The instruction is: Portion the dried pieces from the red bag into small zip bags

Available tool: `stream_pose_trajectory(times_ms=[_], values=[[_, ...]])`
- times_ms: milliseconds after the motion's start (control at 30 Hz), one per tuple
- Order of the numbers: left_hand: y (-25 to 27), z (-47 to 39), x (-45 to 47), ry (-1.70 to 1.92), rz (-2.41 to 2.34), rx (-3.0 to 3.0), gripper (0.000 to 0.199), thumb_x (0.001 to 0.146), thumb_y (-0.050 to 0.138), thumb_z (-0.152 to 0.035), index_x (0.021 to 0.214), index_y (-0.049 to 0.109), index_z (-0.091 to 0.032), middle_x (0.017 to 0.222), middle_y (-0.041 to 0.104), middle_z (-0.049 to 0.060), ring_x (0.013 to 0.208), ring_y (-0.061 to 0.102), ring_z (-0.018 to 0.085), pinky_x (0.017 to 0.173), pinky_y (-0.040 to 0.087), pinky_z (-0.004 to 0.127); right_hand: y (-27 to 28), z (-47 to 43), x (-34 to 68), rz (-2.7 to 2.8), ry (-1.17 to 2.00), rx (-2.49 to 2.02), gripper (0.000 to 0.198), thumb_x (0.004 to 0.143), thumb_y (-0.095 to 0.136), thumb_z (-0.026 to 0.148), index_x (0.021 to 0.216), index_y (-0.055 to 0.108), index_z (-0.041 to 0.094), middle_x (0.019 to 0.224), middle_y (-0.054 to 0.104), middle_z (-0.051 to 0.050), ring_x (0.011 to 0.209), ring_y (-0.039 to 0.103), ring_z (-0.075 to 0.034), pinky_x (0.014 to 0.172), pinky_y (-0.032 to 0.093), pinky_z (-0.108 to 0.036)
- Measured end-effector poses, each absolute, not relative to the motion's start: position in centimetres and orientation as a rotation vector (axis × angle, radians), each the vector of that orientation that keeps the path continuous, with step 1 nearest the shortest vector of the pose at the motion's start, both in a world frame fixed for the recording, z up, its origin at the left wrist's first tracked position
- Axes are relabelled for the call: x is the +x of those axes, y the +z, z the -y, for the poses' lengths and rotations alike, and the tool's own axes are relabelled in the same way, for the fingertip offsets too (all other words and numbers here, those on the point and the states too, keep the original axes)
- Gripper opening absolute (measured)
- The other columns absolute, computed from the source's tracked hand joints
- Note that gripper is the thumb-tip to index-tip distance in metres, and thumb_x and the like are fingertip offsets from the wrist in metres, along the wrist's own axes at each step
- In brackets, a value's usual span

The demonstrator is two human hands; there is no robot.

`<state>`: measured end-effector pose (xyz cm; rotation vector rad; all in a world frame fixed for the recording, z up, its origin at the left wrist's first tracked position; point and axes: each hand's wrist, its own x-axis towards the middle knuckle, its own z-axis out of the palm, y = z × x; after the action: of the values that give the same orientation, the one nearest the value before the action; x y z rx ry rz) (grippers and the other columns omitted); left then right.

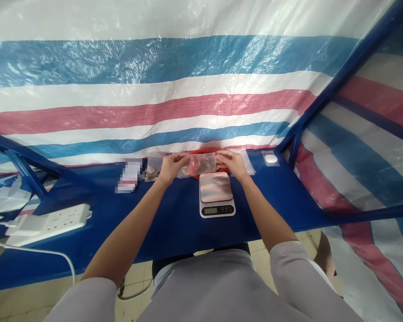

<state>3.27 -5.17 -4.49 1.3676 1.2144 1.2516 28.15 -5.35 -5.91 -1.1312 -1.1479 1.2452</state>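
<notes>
A clear plastic bag (206, 163) is stretched sideways between my two hands, above the back of the blue table. My left hand (171, 167) pinches its left end, and my right hand (232, 163) grips its right end. Behind and under the bag shows a red round tray (196, 152), mostly hidden; I cannot make out clearly what lies in it. Just in front of the bag stands a digital kitchen scale (216, 194) with a shiny plate and a dark display. Left of my left hand lies another clear bag (152, 172) with brownish pieces in it.
More clear bags (249, 163) lie right of my right hand. A small bag with a white oval object (270, 158) is at the back right. A blurred-out white item (130, 175) and a power strip (53, 223) with a cable are on the left. Blue frame bars (295, 147) edge the table.
</notes>
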Motion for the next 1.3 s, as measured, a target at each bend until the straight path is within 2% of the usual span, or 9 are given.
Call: stream_pose_trajectory(times_ms=[267,433,567,833,933,1033,1133,1233,1300], values=[[-5.7,7.8,4.4,1.423,-1.159,0.988,0.054,0.049,0.089,-0.056,0.079,0.069,-0.015,0.074,0.071,0.003,0.074,0.068,0.017,0.081,0.057,0.035,-6.3,7.2,27.2,1.325,1.134,-1.172,0.042,0.072,0.076,0.048,0.103,0.078,0.020,0.088,0.077,-0.005,0.079,0.070,-0.021,0.073,0.061,-0.033],[-6.2,8.3,4.3,1.386,-1.179,1.045,0.057,0.051,0.086,-0.061,0.078,0.067,-0.016,0.075,0.070,0.004,0.074,0.067,0.018,0.074,0.055,0.033,-6.4,6.7,27.2,1.463,1.069,-1.182,0.025,0.072,0.075,0.039,0.088,0.080,0.021,0.081,0.076,-0.003,0.076,0.069,-0.020,0.071,0.059,-0.033],[-6.5,8.4,3.3,1.300,-1.234,1.161,0.051,0.056,0.085,-0.058,0.079,0.070,-0.015,0.076,0.071,0.006,0.070,0.065,0.017,0.067,0.052,0.030,-6.7,6.1,27.7,1.468,1.028,-1.197,0.021,0.069,0.076,0.036,0.084,0.080,0.021,0.086,0.078,-0.002,0.079,0.070,-0.022,0.073,0.059,-0.034],[-4.6,7.1,2.4,0.956,-1.311,1.582,0.053,0.063,0.083,-0.053,0.098,0.076,-0.015,0.091,0.077,0.011,0.084,0.071,0.027,0.074,0.056,0.036,-4.7,5.7,28.2,1.764,0.817,-1.244,0.009,0.075,0.076,0.026,0.083,0.081,0.028,0.093,0.079,0.001,0.091,0.072,-0.026,0.090,0.055,-0.040],[-3.7,6.2,3.7,0.771,-1.211,1.683,0.048,0.067,0.081,-0.052,0.100,0.077,-0.017,0.082,0.076,0.008,0.076,0.071,0.025,0.068,0.056,0.034,-3.8,5.9,28.2,1.865,0.757,-1.249,0.007,0.079,0.075,0.029,0.082,0.081,0.029,0.092,0.079,0.002,0.089,0.072,-0.025,0.089,0.055,-0.038],[-3.4,5.7,5.4,0.702,-1.111,1.663,0.035,0.071,0.077,-0.050,0.085,0.077,-0.018,0.067,0.071,0.005,0.059,0.065,0.020,0.059,0.053,0.032,-3.8,6.1,28.5,1.850,0.761,-1.211,0.010,0.082,0.073,0.034,0.083,0.080,0.027,0.090,0.079,0.001,0.088,0.072,-0.023,0.089,0.055,-0.035],[-3.7,5.6,6.7,0.815,-1.105,1.537,0.036,0.070,0.077,-0.051,0.079,0.074,-0.016,0.065,0.069,0.005,0.056,0.062,0.018,0.053,0.050,0.031,-4.8,6.3,29.3,1.689,0.781,-1.170,0.015,0.081,0.072,0.035,0.089,0.079,0.025,0.098,0.079,-0.001,0.096,0.072,-0.023,0.093,0.055,-0.035],[-4.1,5.7,7.6,0.952,-1.083,1.433,0.041,0.068,0.080,-0.053,0.081,0.073,-0.015,0.074,0.072,0.006,0.064,0.065,0.018,0.062,0.054,0.032,-6.1,6.5,30.1,1.447,0.825,-1.184,0.026,0.077,0.075,0.042,0.093,0.077,0.021,0.101,0.078,-0.004,0.101,0.072,-0.024,0.097,0.055,-0.038],[-4.3,5.8,8.4,1.029,-1.040,1.366,0.045,0.066,0.082,-0.054,0.083,0.072,-0.014,0.078,0.073,0.006,0.068,0.066,0.017,0.069,0.055,0.032,-6.6,6.6,30.4,1.278,0.910,-1.213,0.039,0.071,0.079,0.048,0.096,0.076,0.018,0.099,0.078,-0.006,0.098,0.072,-0.025,0.092,0.058,-0.040]])
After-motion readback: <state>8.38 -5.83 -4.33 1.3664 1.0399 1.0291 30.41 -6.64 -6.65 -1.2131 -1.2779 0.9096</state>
